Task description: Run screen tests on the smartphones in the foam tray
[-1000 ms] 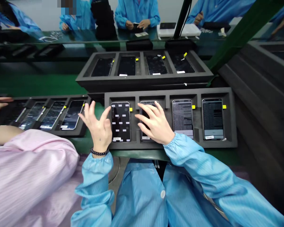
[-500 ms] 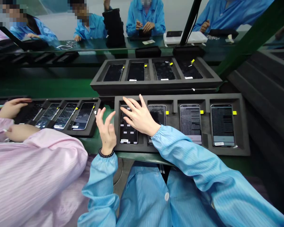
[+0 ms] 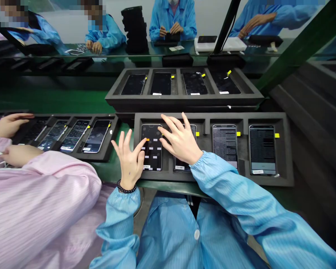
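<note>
A dark foam tray lies before me, with phones in its compartments. My left hand has its fingers spread, and the index fingertip meets the leftmost phone beside a small orange box on its screen. Pale boxes are scattered over the rest of that dark screen. Over the second phone hovers my right hand, fingers apart and holding nothing; it hides much of that screen. Lines of text fill the third phone and the fourth phone. Yellow tabs stick out beside the phones.
Behind stands another foam tray with dark-screened phones. On the left, a co-worker in a pink sleeve has hands at a similar tray. A green post slants at right. People in blue sit across the bench.
My right hand has shifted right, off the leftmost phone. My left hand has moved right and its index finger has come onto that phone, where one box now shows orange.
</note>
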Action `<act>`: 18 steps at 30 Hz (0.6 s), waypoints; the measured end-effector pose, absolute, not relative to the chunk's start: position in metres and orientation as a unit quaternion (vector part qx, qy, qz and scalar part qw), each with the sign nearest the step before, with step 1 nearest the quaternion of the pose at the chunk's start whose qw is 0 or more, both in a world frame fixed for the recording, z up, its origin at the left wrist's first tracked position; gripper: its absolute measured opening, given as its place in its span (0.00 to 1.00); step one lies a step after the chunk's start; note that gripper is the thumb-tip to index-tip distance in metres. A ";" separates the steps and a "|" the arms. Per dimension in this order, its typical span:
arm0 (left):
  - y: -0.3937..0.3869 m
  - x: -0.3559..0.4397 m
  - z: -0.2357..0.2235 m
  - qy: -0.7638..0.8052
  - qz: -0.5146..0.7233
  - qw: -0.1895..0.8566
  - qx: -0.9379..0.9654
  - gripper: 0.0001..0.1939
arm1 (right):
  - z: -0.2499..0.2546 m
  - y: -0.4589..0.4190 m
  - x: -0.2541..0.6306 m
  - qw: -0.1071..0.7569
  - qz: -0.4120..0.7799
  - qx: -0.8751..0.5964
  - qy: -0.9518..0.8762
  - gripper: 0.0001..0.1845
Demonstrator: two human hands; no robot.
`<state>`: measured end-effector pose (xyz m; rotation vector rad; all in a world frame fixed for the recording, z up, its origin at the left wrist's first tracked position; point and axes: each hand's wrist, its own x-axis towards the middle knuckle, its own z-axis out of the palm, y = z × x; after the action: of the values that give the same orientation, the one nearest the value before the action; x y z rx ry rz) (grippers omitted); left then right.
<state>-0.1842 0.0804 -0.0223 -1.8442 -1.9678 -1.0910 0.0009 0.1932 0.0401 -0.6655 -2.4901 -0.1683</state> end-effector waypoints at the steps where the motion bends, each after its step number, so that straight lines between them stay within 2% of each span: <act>1: 0.079 -0.184 -0.021 -0.672 -0.380 0.120 -0.624 0.26 | 0.040 0.192 0.002 0.276 -0.057 -0.238 -0.929 0.18; 6: 0.068 -0.181 -0.018 -0.659 -0.404 0.144 -0.618 0.28 | 0.033 0.187 0.006 0.256 -0.040 -0.181 -0.949 0.16; 13: 0.058 -0.184 -0.030 -0.676 -0.362 0.138 -0.627 0.23 | 0.024 0.177 0.018 0.269 -0.044 -0.140 -0.952 0.13; 18: 0.044 -0.183 -0.033 -0.673 -0.383 0.139 -0.617 0.25 | 0.021 0.174 0.014 0.258 -0.043 -0.129 -0.957 0.15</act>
<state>-0.1831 0.0442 -0.0326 -1.7834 -1.9470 -1.1081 0.0141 0.1741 0.0207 -0.3493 -2.5943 -0.1172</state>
